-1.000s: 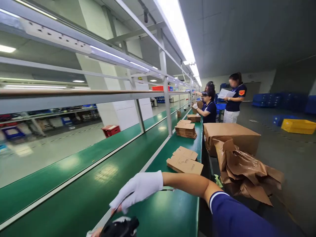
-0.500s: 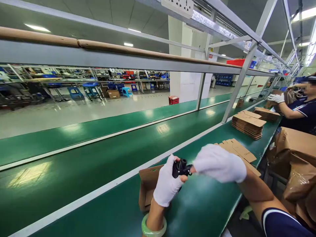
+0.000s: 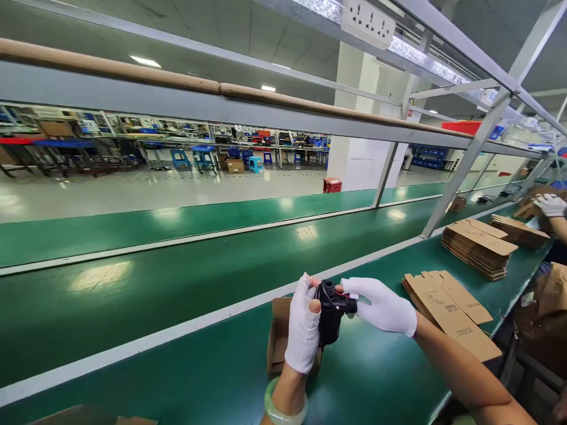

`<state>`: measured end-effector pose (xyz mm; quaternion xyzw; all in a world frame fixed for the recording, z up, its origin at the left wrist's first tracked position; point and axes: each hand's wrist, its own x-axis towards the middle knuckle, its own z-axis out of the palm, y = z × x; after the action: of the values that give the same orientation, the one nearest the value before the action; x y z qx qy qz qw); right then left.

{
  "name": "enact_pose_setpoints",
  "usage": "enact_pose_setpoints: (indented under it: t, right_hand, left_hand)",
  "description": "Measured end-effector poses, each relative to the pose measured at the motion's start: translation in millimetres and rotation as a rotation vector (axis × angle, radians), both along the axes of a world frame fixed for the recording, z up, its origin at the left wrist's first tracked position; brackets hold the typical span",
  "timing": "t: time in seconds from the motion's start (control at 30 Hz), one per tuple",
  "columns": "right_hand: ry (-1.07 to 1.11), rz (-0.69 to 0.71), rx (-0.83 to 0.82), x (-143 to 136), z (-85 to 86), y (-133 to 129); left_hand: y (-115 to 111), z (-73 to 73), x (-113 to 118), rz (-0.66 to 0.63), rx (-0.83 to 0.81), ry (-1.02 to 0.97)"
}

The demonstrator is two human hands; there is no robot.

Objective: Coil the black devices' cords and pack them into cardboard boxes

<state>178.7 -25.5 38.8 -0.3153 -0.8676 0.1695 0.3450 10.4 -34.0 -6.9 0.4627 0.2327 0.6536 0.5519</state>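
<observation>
The left hand (image 3: 303,333) is wrapped around a black pump (image 3: 330,310), and the right hand (image 3: 383,306) pinches its tip from 3 o'clock. An open carton (image 3: 278,339) lies just beneath, flat cartons (image 3: 449,307) at 3 o'clock.

Stacks of flat cartons (image 3: 478,248) (brown) on green bench (image 3: 376,383), co-worker's gloved hand (image 3: 549,205).

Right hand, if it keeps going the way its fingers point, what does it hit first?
The right hand points leftward at the black device held in the left hand; its fingertips already seem to touch it.
</observation>
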Motion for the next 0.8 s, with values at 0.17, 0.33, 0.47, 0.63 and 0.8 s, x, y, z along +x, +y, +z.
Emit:
enact_pose_setpoints:
  t: [0.17,0.33,0.47,0.63,0.8]
  right_hand:
    - [-0.155,0.027,0.098,-14,16.9,-2]
    - [-0.141,0.06,0.0,-22,21.5,-6]
    - [-0.041,0.032,0.005,-29,17.7,-1]
    - [-0.097,-0.051,-0.007,-41,15.4,7]
    - [-0.215,-0.031,0.018,-55,9.5,19]
  left_hand:
    - [-2,1.9,-10,0.065,-0.06,0.008]
    - [-4,8.3,-22,0.087,0.009,0.087]
    - [-4,8.8,-22,0.214,0.076,0.093]
    - [-2,10.8,-29,0.383,0.089,0.158]
    - [6,8.7,-63,0.374,0.092,0.421]
